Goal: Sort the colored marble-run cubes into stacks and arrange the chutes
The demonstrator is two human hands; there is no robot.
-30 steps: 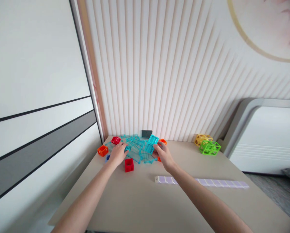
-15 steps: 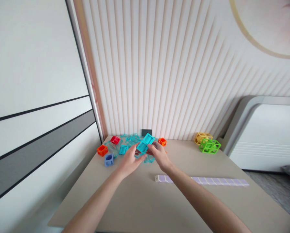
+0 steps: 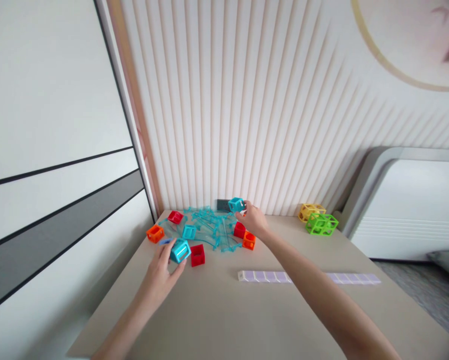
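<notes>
The left hand (image 3: pixel 159 272) grips a turquoise open-framed plastic cube (image 3: pixel 179 251) toward the beige tabletop's (image 3: pixel 216 315) left edge. Well apart, the right hand (image 3: pixel 256 220) pinches a second turquoise cube (image 3: pixel 235 204) toward the back edge.

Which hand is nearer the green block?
Right. The right hand, holding a cyan block, is left of the green block; the left hand, holding another cyan block, is farther left.

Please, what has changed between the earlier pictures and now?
The left hand has taken one turquoise block off the joined pair, leftward and nearer; the right hand keeps the other block, moved slightly toward the wall. The green frame, yellow frame and purple strip stayed in place.
</notes>
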